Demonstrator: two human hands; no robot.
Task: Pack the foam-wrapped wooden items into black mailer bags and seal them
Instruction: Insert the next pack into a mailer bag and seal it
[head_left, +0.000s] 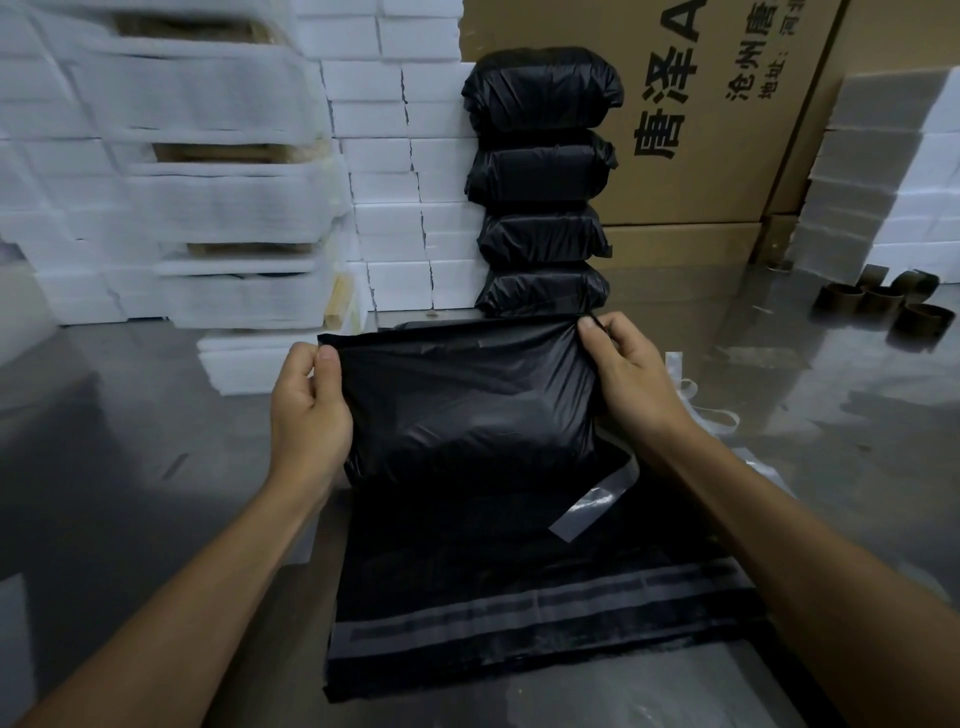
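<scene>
Sealing step under way: filled mailer bag held at its top corners, not yet closed.

Nearest, a stack of empty mailer bags (545, 608) lies at the near edge of the bench (130, 415). Just beyond it, the left hand (306, 410) and right hand (631, 382) each pinch a top corner of the bulging mailer bag (467, 410), thumbs on top. Judgement: next, fold the flap down and press the seal. Farther back, four sealed parcels (540, 187) are stacked between foam-wrapped items (223, 208) and cardboard cartons (717, 130); tape cores (878, 306) sit far right.
</scene>
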